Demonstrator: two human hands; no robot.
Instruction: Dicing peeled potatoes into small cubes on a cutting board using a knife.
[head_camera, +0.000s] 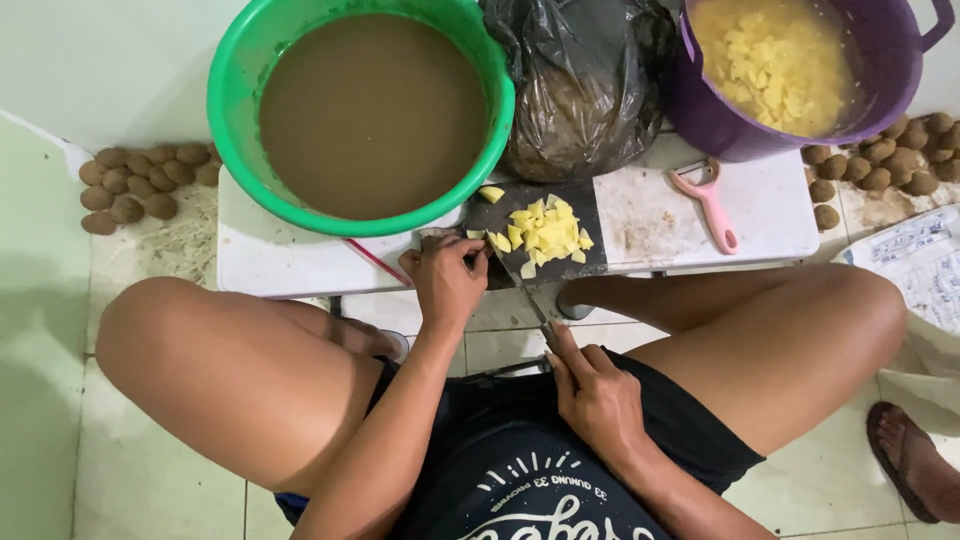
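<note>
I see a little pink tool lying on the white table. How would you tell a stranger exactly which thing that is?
Start at the purple bucket of cut yellow pieces at the table's far right. Just below it, on bare white tabletop, lies the pink peeler, right of the dark cutting board. It is the only pink thing there, with a slim handle and a wide forked head.

The purple tub (800, 120) is cut by the top edge; the bag's (580, 90) contents can't be told; a sandalled foot (915, 460) is clipped at right.
</note>
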